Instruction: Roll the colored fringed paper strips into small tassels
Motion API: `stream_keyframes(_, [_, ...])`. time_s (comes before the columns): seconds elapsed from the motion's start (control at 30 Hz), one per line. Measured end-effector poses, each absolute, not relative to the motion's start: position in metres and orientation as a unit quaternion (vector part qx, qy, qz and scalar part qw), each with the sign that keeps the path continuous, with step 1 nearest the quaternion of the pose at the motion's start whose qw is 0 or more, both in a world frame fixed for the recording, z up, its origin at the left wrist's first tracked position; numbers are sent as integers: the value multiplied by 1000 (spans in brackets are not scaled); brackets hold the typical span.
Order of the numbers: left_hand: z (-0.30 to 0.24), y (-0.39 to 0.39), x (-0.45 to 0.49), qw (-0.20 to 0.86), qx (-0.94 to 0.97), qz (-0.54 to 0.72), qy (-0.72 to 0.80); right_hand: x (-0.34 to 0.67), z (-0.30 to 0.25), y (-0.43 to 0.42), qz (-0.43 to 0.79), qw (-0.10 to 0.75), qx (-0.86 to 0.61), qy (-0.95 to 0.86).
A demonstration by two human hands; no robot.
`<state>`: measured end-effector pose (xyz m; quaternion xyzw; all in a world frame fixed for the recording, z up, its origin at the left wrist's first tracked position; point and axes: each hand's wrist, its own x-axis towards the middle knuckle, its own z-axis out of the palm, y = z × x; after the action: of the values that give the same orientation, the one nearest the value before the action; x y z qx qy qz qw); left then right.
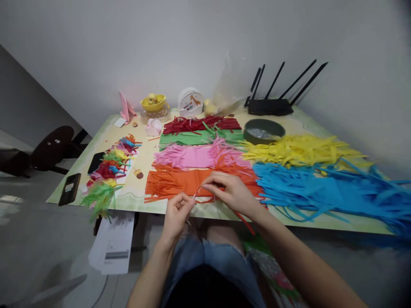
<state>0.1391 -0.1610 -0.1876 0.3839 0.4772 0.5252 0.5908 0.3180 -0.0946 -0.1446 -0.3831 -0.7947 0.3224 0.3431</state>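
Both hands meet over the table's front edge. My left hand (176,211) is closed, thumb against the fingers, pinching a thin pale string-like piece (194,197); its exact kind is too small to tell. Just right of it, my right hand (233,192) is closed in a pinch on a narrow orange strip (244,222), whose tail hangs past the table edge beneath the wrist. Behind the hands lies a fringed orange sheet (188,182), partly covered by my fingers. Beyond it are fringed pink (197,156), green (183,137) and dark red (195,125) sheets.
Yellow (295,150) and blue (321,188) fringed bundles spread across the right side. A dark green bowl (265,130) and black router (270,107) stand behind. At left lie a multicoloured tassel row (111,164) and a phone (69,189) near the edge.
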Motion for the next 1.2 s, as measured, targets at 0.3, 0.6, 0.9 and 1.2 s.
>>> stream_keyframes(0.3, [-173,-165,145,449,456,536,550,302,-146,-118,210,426,-388,-789])
stream_keyframes(0.6, [-196,-169,149,646,210,625,384,300,-181,-141,357,337,-339,-802])
stream_keyframes(0.9, [-227,-194,127,548,385,559,489,263,-202,-135,570,380,-340,-644])
stream_keyframes(1.2, [-211,-157,-98,-90,637,38,765,257,-223,-146,717,370,-346,-480])
